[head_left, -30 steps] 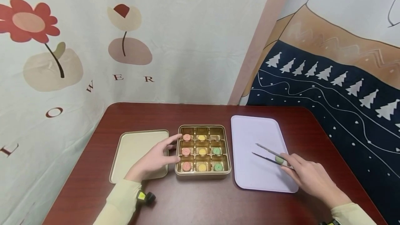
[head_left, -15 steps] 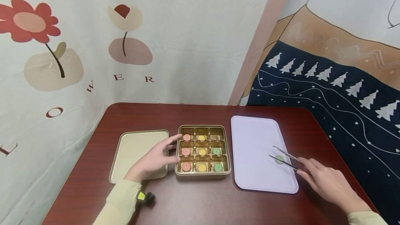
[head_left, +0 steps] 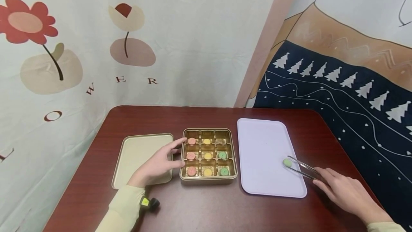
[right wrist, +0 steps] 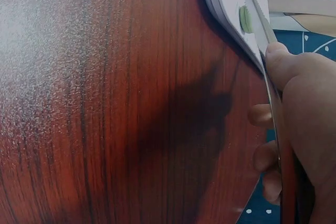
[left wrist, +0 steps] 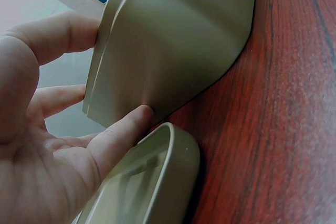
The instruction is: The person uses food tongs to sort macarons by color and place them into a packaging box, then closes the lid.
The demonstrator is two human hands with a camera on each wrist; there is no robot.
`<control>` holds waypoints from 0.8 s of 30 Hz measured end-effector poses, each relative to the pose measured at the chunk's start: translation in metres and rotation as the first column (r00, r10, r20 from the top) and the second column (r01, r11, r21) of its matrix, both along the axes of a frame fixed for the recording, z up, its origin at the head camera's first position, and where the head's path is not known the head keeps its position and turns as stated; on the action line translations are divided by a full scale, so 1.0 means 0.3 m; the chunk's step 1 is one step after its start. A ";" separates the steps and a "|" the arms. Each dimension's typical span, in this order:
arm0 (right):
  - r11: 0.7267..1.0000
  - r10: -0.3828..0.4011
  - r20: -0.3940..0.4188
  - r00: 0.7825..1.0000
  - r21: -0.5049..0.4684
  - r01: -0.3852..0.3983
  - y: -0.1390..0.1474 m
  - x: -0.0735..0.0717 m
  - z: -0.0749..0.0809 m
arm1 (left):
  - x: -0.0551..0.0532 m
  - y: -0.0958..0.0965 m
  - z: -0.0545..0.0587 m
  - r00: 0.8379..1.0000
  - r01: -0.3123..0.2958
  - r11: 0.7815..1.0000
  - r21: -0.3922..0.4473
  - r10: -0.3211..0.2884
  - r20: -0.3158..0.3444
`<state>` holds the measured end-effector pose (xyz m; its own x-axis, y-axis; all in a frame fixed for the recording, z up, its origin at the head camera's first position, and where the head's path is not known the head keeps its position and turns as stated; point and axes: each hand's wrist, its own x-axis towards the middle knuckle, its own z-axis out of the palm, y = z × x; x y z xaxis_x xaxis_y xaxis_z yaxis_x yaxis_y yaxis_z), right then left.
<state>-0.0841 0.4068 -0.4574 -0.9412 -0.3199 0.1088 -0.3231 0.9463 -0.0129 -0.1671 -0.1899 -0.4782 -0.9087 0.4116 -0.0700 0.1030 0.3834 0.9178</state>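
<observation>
My left hand [head_left: 159, 163] rests its fingertips and thumb, spread and fairly straight, against the left side of a gold tin [head_left: 208, 181]; the left wrist view shows them on its wall [left wrist: 168, 45]. Pink, yellow and green round pieces sit in the tin's compartments; the back right one holds no piece. My right hand [head_left: 347, 192] grips metal tongs [head_left: 302, 168] over the right part of a pale lilac tray [head_left: 260, 146]. The tong tips stand either side of a small round green piece [head_left: 287, 163] on the tray. In the right wrist view, the green piece [right wrist: 245, 19] is on edge.
A gold lid [head_left: 138, 153] lies left of the tin, partly under my left hand and forearm. All of it stands on a dark red wooden table [head_left: 206, 207]. Printed curtains [head_left: 199, 46] hang behind the table and on its right.
My right hand has drawn back to the right with the tongs. Their tips, earlier reaching past the green piece, now stand at it. The left hand and tin have stayed put.
</observation>
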 end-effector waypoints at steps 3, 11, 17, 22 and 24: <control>1.000 0.014 -0.018 1.000 0.006 -0.014 -0.001 0.001 -0.004 | -0.001 0.000 -0.001 1.000 0.000 1.000 0.000 0.000 0.001; 0.999 0.043 -0.072 0.996 0.008 -0.043 -0.003 -0.004 -0.008 | -0.003 -0.003 -0.004 1.000 0.004 1.000 -0.006 -0.004 -0.005; 0.997 0.083 -0.104 0.991 0.015 -0.082 -0.006 -0.009 -0.002 | -0.003 -0.006 -0.004 1.000 0.006 1.000 -0.019 -0.006 -0.009; 0.994 0.112 -0.137 0.984 0.013 -0.111 -0.011 -0.011 -0.003 | -0.004 -0.005 -0.002 1.000 0.008 1.000 -0.006 -0.008 -0.008; 0.993 0.114 -0.141 0.983 0.011 -0.113 -0.013 -0.010 -0.006 | -0.003 -0.004 -0.001 1.000 0.007 1.000 -0.002 -0.007 -0.006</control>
<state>-0.0871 0.4028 -0.4592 -0.8739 -0.4242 0.2372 -0.4269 0.9033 0.0429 -0.1680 -0.1912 -0.4784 -0.9061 0.4181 -0.0651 0.1113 0.3840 0.9166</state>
